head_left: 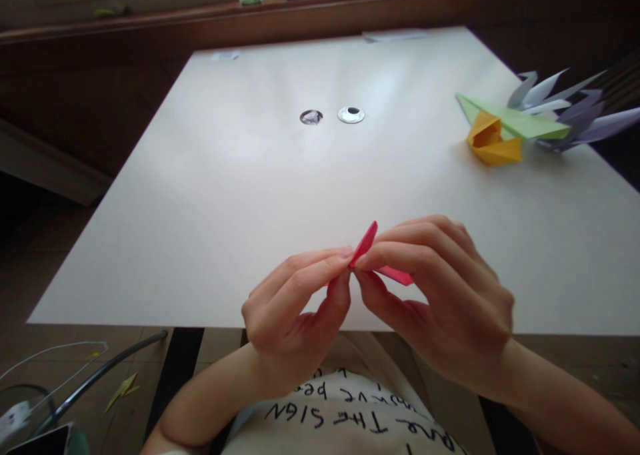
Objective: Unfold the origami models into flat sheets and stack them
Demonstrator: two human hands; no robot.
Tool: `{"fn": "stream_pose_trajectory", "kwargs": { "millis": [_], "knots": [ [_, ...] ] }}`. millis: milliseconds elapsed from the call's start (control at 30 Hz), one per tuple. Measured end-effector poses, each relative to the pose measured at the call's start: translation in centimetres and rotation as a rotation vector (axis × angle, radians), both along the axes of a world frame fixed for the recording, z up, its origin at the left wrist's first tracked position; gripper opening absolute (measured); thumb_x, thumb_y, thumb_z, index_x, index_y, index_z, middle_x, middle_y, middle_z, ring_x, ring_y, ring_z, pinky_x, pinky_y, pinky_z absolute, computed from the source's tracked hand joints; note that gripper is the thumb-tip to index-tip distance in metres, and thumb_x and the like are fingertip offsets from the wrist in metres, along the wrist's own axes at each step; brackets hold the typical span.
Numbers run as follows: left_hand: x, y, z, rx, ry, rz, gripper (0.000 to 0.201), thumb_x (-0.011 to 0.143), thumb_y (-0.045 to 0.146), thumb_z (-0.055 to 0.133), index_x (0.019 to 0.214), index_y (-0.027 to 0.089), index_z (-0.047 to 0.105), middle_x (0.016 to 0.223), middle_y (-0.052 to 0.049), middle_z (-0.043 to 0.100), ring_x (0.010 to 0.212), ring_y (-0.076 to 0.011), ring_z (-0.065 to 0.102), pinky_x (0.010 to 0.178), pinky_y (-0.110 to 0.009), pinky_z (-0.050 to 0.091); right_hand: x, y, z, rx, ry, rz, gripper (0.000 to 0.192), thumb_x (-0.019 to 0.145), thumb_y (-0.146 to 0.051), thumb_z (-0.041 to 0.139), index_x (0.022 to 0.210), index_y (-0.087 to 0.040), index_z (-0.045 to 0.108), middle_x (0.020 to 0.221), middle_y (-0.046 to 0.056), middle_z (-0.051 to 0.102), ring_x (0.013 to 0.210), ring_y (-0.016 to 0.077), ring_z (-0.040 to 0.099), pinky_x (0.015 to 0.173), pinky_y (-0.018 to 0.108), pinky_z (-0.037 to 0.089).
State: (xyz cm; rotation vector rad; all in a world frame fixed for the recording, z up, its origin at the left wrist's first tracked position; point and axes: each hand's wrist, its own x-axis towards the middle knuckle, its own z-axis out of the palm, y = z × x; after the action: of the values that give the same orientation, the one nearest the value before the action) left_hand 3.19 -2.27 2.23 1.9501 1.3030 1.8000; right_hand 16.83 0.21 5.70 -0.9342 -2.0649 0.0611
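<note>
A small folded piece of pink paper (367, 241) is held above the near part of the white table (200, 208). My left hand (300, 301) pinches its lower left side between thumb and fingers. From the other side my right hand (440, 288) grips it with thumb and index finger, the remaining fingers curled over. One pointed end sticks up between the hands, and a flat strip shows beneath the right fingers. The middle of the paper is hidden by fingertips.
Folded paper pieces lie at the table's right: an orange one (493, 141), a green one (520, 118), a purple one (585, 118) and a white one (540, 95). Two round stickers or discs (351, 115) sit toward the back. A yellow-green paper piece (121, 391) is on the floor.
</note>
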Motion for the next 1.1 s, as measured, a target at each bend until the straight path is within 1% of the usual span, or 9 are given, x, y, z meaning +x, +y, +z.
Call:
{"fn": "stream_pose_trajectory", "kwargs": {
  "millis": [100,233,333,433,500,600,800,1000,1100],
  "knots": [
    [0.2,0.1,0.0,0.012,-0.042,0.006,0.03,0.071,-0.002,0.063,0.093,0.018,0.066,0.089,-0.001,0.071,0.077,-0.0137,0.067,0.067,-0.027,0.057,-0.1,0.0,-0.1,0.014,0.006,-0.012,0.012,0.076,-0.01,0.06,0.075,-0.021,0.056,0.072,0.0,0.063,0.068,0.014,0.057,0.063,0.029,0.044],
    [0.1,0.4,0.0,0.054,-0.041,0.042,0.031,0.069,-0.003,0.064,0.092,0.018,0.066,0.087,-0.001,0.071,0.076,-0.0137,0.066,0.065,-0.027,0.057,0.1,-0.1,-0.2,0.036,-0.035,-0.005,0.013,0.077,-0.01,0.06,0.08,-0.022,0.057,0.076,0.001,0.065,0.07,0.0143,0.059,0.064,0.029,0.045],
    [-0.2,0.6,0.1,0.087,0.07,0.058,0.033,0.068,-0.003,0.063,0.093,0.018,0.065,0.088,-0.002,0.071,0.077,-0.0139,0.066,0.066,-0.027,0.057,0.4,-0.1,-0.2,0.096,-0.109,-0.031,0.014,0.075,-0.009,0.061,0.082,-0.021,0.059,0.074,0.001,0.066,0.069,0.0151,0.059,0.063,0.03,0.045],
    [-0.6,0.9,0.1,0.048,0.214,0.067,0.029,0.07,0.0,0.064,0.093,0.018,0.065,0.087,-0.003,0.071,0.076,-0.0132,0.065,0.066,-0.024,0.056,0.5,-0.1,0.0,0.169,-0.209,-0.059,0.013,0.075,-0.008,0.062,0.08,-0.021,0.059,0.072,0.001,0.067,0.069,0.0162,0.06,0.063,0.031,0.044],
    [-0.8,1.0,0.2,0.032,0.293,0.097,0.026,0.071,0.003,0.064,0.092,0.019,0.064,0.086,-0.002,0.071,0.075,-0.0127,0.065,0.065,-0.023,0.055,0.4,0.0,0.0,0.193,-0.272,-0.075,0.012,0.077,-0.009,0.06,0.078,-0.021,0.059,0.07,0.001,0.066,0.069,0.0164,0.059,0.062,0.031,0.043],
    [-0.8,1.2,0.3,0.025,0.356,0.127,0.021,0.072,0.005,0.063,0.089,0.018,0.064,0.084,-0.001,0.07,0.073,-0.0124,0.065,0.066,-0.024,0.054,0.3,0.2,0.2,0.214,-0.34,-0.093,0.011,0.079,-0.01,0.057,0.077,-0.02,0.059,0.068,0.001,0.065,0.07,0.0169,0.059,0.061,0.031,0.042],
    [-0.8,1.2,0.7,-0.032,0.309,0.105,0.017,0.072,0.005,0.063,0.082,0.017,0.063,0.081,-0.001,0.069,0.072,-0.0116,0.063,0.061,-0.022,0.051,0.1,0.3,0.4,0.213,-0.385,-0.092,0.011,0.079,-0.009,0.057,0.074,-0.019,0.059,0.066,0.001,0.065,0.069,0.017,0.059,0.059,0.031,0.04],
    [-1.1,1.2,0.5,-0.009,0.253,0.077,0.018,0.071,0.004,0.065,0.081,0.019,0.062,0.082,0.0,0.068,0.073,-0.0117,0.063,0.064,-0.023,0.053,0.1,0.4,0.4,0.193,-0.299,-0.076,0.011,0.079,-0.01,0.058,0.076,-0.021,0.059,0.067,0.0,0.064,0.069,0.0163,0.058,0.061,0.031,0.041],
    [-1.4,1.1,0.5,-0.028,0.238,0.051,0.018,0.071,0.005,0.065,0.081,0.02,0.062,0.084,0.0,0.068,0.075,-0.0122,0.063,0.064,-0.024,0.054,0.3,0.5,0.5,0.127,-0.256,-0.052,0.012,0.078,-0.01,0.058,0.077,-0.022,0.059,0.072,0.0,0.065,0.07,0.0158,0.058,0.064,0.031,0.042]
  ]
}}
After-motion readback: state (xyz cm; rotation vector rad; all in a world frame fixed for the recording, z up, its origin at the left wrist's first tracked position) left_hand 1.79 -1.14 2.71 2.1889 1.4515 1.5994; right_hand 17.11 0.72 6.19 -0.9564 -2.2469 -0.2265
